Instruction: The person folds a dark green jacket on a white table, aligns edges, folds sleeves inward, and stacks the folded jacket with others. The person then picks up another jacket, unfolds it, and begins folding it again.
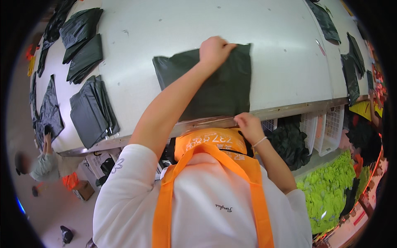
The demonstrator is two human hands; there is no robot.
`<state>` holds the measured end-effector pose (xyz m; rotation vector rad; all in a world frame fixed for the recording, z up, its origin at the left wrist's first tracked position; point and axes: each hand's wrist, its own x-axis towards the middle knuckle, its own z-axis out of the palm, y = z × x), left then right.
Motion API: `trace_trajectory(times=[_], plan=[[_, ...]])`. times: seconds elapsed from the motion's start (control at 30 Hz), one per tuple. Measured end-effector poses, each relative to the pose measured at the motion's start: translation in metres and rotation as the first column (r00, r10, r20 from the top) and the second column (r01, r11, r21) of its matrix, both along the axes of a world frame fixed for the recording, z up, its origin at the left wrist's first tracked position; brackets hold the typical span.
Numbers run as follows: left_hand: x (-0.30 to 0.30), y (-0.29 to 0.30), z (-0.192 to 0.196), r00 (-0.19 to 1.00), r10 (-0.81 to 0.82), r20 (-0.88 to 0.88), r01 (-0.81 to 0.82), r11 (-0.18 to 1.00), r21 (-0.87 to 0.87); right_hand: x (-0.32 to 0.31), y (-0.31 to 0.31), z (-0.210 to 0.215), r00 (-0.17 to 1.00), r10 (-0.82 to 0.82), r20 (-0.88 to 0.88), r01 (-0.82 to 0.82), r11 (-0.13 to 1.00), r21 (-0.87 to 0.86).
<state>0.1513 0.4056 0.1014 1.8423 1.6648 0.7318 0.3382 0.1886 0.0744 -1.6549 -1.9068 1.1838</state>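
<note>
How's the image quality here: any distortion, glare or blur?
Head view: fisheye bending of the pale table toward the rim, corners black; glossy highlights on the dark folded stack at upper left; the co-worker's head at far left smeared, the dark sheet mid-frame clearer.

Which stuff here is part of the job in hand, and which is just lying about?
In use:
dark green four-sided sheet, cloth or plastic unclear
left hand at its upper edge
right hand at its lower right corner
flat white worktable under it

Lying about:
dark layered stack at left, possibly related
crumpled lime-green pile
white perforated plastic crate
brown cardboard box
</note>
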Motion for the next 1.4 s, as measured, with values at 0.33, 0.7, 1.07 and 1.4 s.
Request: trace_trajectory(times=[0.33, 0.7, 1.07, 1.4], plan=[[-0.011, -0.138, 0.037, 0.917, 0.377, -0.132, -0.317, 0.888, 0.333, 0.083, 0.083, -0.015, 0.659, -0.637, -0.4, 0.306, 0.713, -0.631], [-0.01, -0.355, -0.001, 0.564, 0.812, 0.152, -0.724, 0.574, -0.382, 0.034, 0.082, -0.016, 0.999, 0.019, -0.043, -0.032, 0.942, -0.334], [-0.059, -0.657, -0.058, -0.03, 0.966, 0.258, -0.962, 0.041, -0.268, -0.2, -0.139, 0.003, 0.615, 0.78, -0.117, -0.784, 0.588, -0.2], [-0.136, -0.663, -0.194, 0.011, 0.995, 0.098, -0.813, 0.066, -0.578, -0.172, -0.169, -0.069, 0.379, 0.884, 0.272, -0.85, 0.449, -0.274]])
